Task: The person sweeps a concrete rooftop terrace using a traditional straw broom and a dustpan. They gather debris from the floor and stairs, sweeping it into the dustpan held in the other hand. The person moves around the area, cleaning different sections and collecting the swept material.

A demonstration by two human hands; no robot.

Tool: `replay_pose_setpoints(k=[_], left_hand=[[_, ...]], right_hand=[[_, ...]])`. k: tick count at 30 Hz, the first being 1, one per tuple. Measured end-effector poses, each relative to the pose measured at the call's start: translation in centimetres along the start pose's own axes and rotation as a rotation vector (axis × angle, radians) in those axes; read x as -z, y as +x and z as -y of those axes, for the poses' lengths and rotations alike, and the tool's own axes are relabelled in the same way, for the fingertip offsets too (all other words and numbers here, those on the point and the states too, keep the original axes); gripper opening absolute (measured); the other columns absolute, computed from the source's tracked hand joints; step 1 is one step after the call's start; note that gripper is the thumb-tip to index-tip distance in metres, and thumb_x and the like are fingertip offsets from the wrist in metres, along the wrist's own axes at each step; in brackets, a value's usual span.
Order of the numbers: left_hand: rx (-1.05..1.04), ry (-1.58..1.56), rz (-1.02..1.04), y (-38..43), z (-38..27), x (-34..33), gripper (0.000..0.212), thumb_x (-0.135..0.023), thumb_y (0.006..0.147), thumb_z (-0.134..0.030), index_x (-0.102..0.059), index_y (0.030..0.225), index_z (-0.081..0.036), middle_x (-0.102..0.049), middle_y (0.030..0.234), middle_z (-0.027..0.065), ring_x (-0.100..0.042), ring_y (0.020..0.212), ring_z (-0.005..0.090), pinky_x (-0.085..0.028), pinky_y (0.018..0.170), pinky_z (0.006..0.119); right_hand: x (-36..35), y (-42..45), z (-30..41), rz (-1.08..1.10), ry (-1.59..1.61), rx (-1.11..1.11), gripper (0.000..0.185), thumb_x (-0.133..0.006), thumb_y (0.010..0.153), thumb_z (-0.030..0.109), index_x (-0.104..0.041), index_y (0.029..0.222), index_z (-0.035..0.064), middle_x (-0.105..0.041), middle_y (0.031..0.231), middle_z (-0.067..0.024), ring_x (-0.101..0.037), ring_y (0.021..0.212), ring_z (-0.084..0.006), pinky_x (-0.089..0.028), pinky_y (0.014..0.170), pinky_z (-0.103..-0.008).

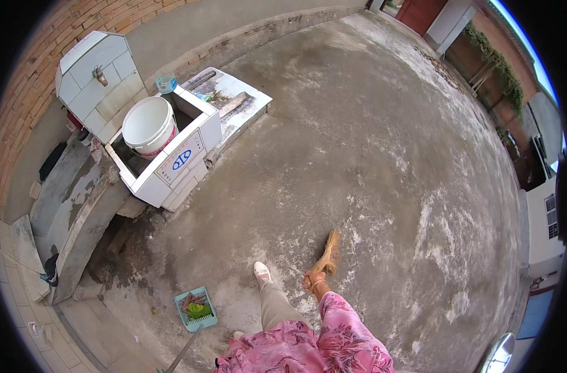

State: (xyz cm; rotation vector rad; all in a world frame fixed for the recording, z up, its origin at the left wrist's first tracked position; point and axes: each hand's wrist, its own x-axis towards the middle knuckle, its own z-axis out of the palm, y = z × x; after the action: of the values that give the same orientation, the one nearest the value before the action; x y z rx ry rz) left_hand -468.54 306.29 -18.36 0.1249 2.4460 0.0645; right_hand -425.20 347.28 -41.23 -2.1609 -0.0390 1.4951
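Note:
My right hand [315, 279] grips a short straw hand broom [331, 254] by its bound end. The broom's bristles point away from me, over the concrete ground. A bangle circles the right wrist, below a pink flowered sleeve. My left hand is out of view. To the left of my feet is a light green dustpan [209, 321] with a toothed edge. Brown dry debris [191, 300] and green leaves [199, 311] lie inside it. Its long handle [186, 347] slants down to the bottom rim of the picture.
A white-tiled sink [171, 184] stands at upper left, with a white bucket [145, 122] inside and a tap [99, 75] above. A clear blue tub [166, 84] sits on its corner. Beside it is a low slab [246, 105]. A curved concrete ledge [85, 205] borders the left.

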Motion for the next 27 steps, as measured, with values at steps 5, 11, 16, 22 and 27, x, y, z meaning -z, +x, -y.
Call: replay_pose_setpoints(k=[5,11,16,22,27], left_hand=[[-0.137,0.043,-0.237,0.3,-4.1,-0.2,0.066,-0.064,0.075,-0.038,-0.043,0.122,0.003,-0.05,0.116,0.0238,-0.048,0.106,0.0367,-0.039,0.09,0.04],[-0.014,0.396,-0.286,1.2,-7.5,-2.0,0.062,-0.061,0.078,-0.041,-0.045,0.122,-0.001,-0.052,0.113,0.022,-0.053,0.101,0.0321,-0.042,0.084,0.04],[-0.247,-0.183,-0.277,2.6,-11.7,-3.8,0.039,-0.058,0.07,-0.025,-0.051,0.101,-0.002,-0.055,0.087,0.0122,-0.052,0.073,0.0247,-0.043,0.061,0.037],[-0.257,-0.316,-0.367,0.9,-11.1,-3.8,0.022,-0.067,0.061,-0.001,-0.056,0.08,0.002,-0.053,0.059,0.0044,-0.045,0.041,0.0114,-0.037,0.035,0.026],[-0.136,-0.366,-0.33,-0.9,-13.8,-3.7,0.023,-0.068,0.063,-0.003,-0.055,0.081,0.001,-0.051,0.057,0.0024,-0.043,0.04,0.0091,-0.035,0.031,0.023]], right_hand=[[-9.4,-11.6,-0.8,0.311,-0.603,0.209,0.029,-0.067,0.063,0.004,-0.055,0.089,-0.0037,-0.059,0.07,-0.0138,-0.058,0.054,-0.0234,-0.045,0.045,-0.0358],[-7.7,-5.3,8.4,0.706,-0.377,0.03,0.053,-0.069,0.063,0.007,-0.05,0.111,-0.0052,-0.059,0.074,-0.0121,-0.057,0.049,-0.0208,-0.045,0.041,-0.0346],[-9.9,-1.1,18.0,0.433,-0.894,0.476,0.079,-0.07,0.062,0.004,-0.031,0.131,0.0012,-0.06,0.081,-0.0065,-0.057,0.063,-0.0154,-0.047,0.054,-0.0287],[-24.2,6.6,26.2,0.314,-0.649,0.378,0.023,-0.065,0.064,0.003,-0.052,0.083,-0.0012,-0.056,0.061,-0.0129,-0.054,0.042,-0.0226,-0.043,0.035,-0.0349],[-32.8,5.9,20.6,0.183,-0.935,0.525,0.035,-0.066,0.064,0.007,-0.052,0.094,-0.0036,-0.062,0.079,-0.0205,-0.063,0.072,-0.032,-0.051,0.058,-0.0382]])
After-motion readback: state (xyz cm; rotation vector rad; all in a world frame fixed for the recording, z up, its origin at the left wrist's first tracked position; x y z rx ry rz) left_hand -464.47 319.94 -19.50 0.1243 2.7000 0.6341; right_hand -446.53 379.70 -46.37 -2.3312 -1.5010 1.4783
